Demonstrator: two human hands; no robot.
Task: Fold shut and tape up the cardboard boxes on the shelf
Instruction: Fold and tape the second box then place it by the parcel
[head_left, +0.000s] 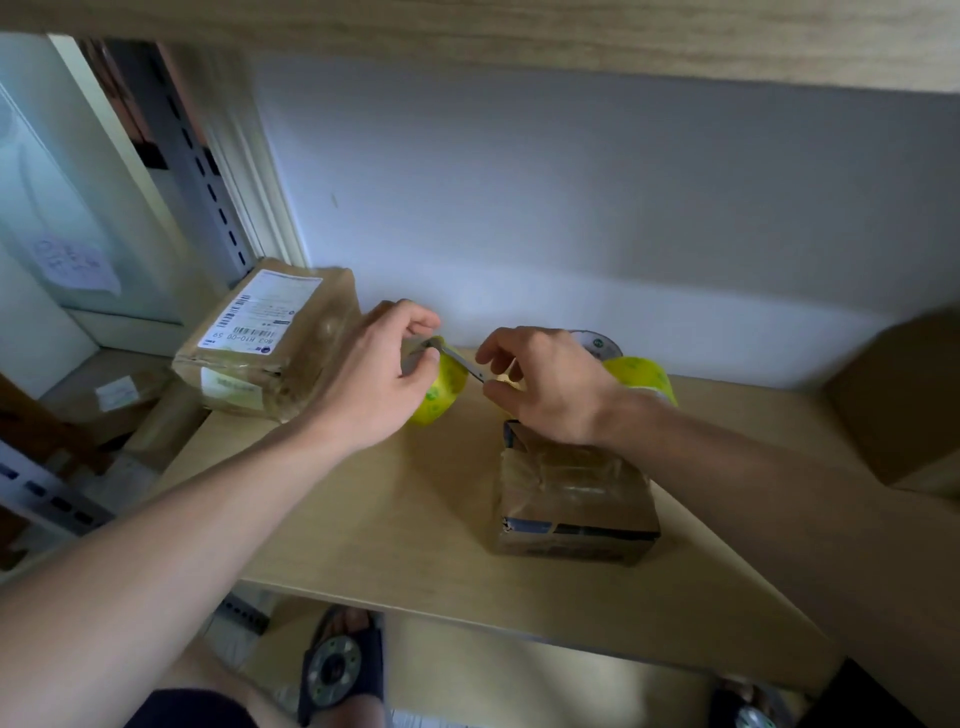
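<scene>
My left hand (384, 374) grips a yellow-green roll of tape (439, 397) standing on the wooden shelf (374, 519). My right hand (545, 387) pinches the free end of a short tape strip (462, 358) stretched from that roll. A small cardboard box (571, 499), its top folded shut and wrinkled with tape, sits right under my right wrist. A larger taped box (270, 343) with a white shipping label lies at the back left, beside my left hand. Partly hidden behind my right forearm is a second yellow-green roll (641, 376).
A grey-white tape roll (597, 343) leans by the white back wall. A brown box (904, 395) fills the right edge of the shelf. More parcels (119, 400) lie on a lower surface at left. A wooden shelf board (519, 36) hangs overhead.
</scene>
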